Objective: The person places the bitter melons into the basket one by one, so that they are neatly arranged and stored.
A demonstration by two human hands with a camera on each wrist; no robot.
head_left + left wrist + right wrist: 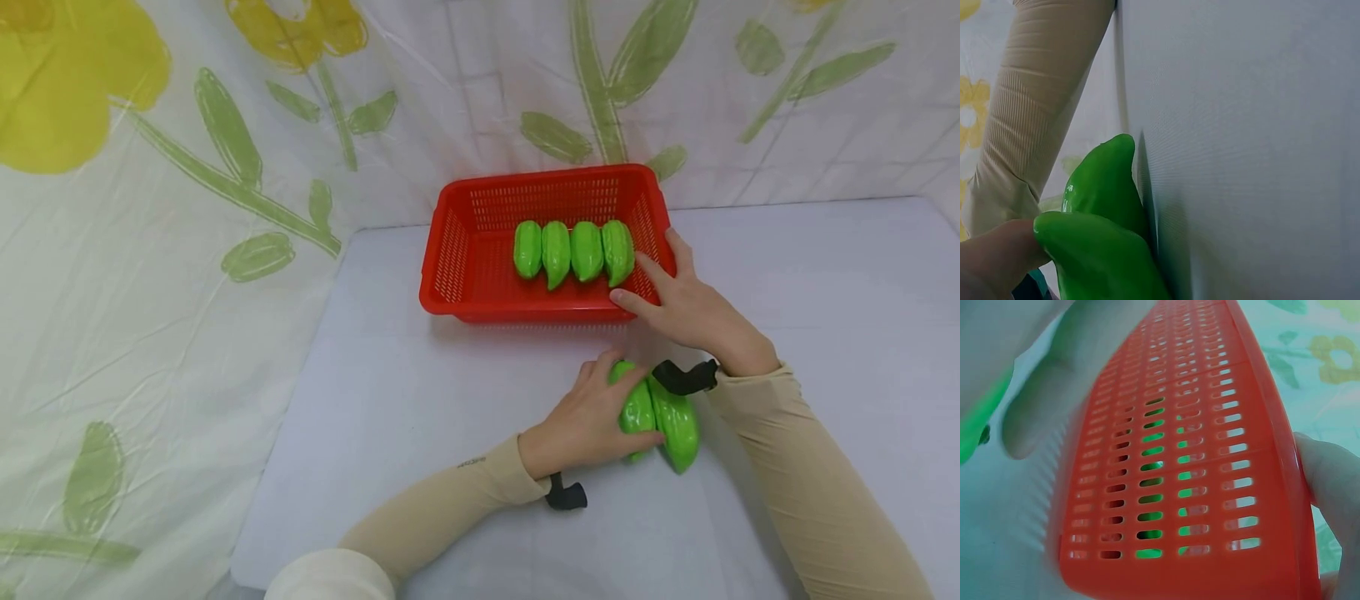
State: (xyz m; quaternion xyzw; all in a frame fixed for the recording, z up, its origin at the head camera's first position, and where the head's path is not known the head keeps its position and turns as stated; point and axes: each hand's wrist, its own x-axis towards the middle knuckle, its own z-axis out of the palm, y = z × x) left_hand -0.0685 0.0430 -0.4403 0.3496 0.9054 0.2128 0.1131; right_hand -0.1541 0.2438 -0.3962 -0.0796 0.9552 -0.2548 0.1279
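Note:
Two glossy green peppers (677,425) lie side by side on the table in front of the basket. My left hand (588,417) grips the left one, fingers over its far end and thumb at its near tip; the left wrist view shows that thumb against the near green pepper (1104,256). A red plastic basket (525,315) holds several more green peppers (587,250) in a row. Over its right front corner spreads my right hand (693,308), with thumb across the front rim and one finger beside the rightmost pepper. Nothing shows between those fingers.
A white-covered table (390,400) carries everything. Behind and to the left hangs a curtain (450,100) printed with flowers and leaves, close to the basket's back rim. Dark wrist-worn pieces (567,496) sit at both wrists.

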